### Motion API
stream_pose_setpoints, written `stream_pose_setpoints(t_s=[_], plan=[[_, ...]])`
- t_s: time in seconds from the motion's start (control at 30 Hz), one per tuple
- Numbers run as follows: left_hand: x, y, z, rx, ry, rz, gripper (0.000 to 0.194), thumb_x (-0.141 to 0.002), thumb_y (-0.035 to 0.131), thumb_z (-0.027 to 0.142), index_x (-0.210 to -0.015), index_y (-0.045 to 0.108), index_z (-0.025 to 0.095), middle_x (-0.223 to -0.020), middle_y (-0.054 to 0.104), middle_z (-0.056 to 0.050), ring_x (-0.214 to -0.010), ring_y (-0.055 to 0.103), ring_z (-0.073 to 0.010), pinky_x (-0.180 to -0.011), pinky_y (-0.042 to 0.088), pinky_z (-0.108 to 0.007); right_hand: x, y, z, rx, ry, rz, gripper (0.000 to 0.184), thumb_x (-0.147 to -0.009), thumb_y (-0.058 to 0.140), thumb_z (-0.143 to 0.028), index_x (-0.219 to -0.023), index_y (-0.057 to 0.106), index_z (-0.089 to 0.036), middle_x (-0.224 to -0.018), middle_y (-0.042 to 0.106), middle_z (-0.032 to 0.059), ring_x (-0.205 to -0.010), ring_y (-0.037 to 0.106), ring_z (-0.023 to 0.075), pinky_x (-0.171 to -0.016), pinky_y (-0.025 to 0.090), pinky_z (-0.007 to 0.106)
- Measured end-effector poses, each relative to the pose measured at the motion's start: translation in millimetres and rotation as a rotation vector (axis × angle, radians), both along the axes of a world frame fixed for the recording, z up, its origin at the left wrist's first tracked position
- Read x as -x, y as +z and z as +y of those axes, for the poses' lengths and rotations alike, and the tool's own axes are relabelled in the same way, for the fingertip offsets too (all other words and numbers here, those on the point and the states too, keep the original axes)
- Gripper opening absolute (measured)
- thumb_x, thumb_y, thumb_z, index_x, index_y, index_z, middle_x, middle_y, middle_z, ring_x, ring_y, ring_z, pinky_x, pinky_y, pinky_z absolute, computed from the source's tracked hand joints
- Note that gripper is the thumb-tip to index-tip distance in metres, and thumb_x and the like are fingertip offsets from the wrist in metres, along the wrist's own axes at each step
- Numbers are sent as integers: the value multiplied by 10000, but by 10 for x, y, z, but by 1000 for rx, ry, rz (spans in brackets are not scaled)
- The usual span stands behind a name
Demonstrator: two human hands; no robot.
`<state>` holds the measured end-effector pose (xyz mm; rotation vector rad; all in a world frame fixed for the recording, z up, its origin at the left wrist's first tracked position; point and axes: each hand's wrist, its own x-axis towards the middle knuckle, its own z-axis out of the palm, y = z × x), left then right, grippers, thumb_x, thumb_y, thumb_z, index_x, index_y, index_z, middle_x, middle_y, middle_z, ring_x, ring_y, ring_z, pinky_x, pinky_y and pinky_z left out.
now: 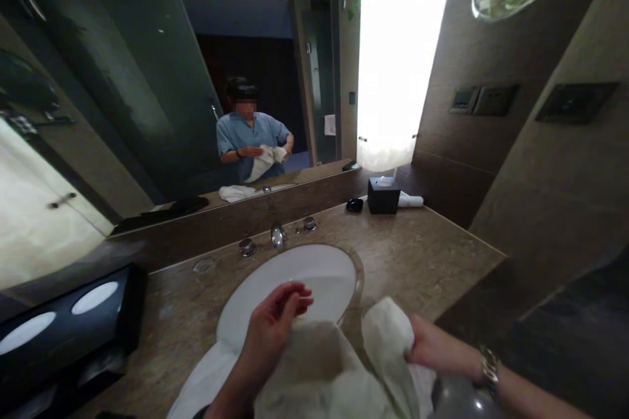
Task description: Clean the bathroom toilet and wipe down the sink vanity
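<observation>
My right hand clamps the white towel, which lies crosswise against me; my left hand, well apart, curls at its top edge, grip unclear; washbasin beyond; tissue box farther.

The head camera looks forward and down, close over the washbasin.

And here's the marble vanity counter, brown and veined, with a white oval basin set into it! Chrome faucet up top, flanked by two taps. Over to the right, a black tissue box, a small dark dish beside it, and a white roll just behind. Far left, a glossy black case, while a white towel trails across the near edge.
</observation>
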<state>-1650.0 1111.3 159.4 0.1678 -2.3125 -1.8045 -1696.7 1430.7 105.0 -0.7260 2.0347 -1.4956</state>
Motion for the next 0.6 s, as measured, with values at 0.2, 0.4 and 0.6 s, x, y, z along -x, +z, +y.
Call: stream_pose_setpoints(t_s=[0.2, 0.4, 0.6], plan=[[-559, -984, 566, 498, -355, -114, 849, -662, 774, 287, -1457, 498, 178, -1538, 453, -166, -1431, 421, -362, -1206, 343, -495, -95, -426, -56, 258, -123, -437, 379, -759, 717, -393, -1062, 760, -170, -1068, 773, 80, -1037, 702, 289, -1001, 528, 425], [-309, -590, 560, 354, -307, -350, 246, -828, 561, 292, -881, 774, 182, -908, 775, -79, -878, 697, -264, -789, 551, -363, 361, -269, 17, 127, 109, -110, 387, -789, 706, -391, -1116, 762, -191, -1069, 777, 72, -1078, 686, 302, -1049, 493, 426], [-209, -534, 253, 593, 181, -14, 531, -796, 597, 377, -1273, 654, 150, -1347, 635, -182, -1280, 553, -347, -1118, 412, -588, 88, -122, -249, 341, 308, -294, 752, -741, 788, -462, -1421, 553, -241, -1400, 625, 76, -1306, 567, 296, -1149, 423, 401]])
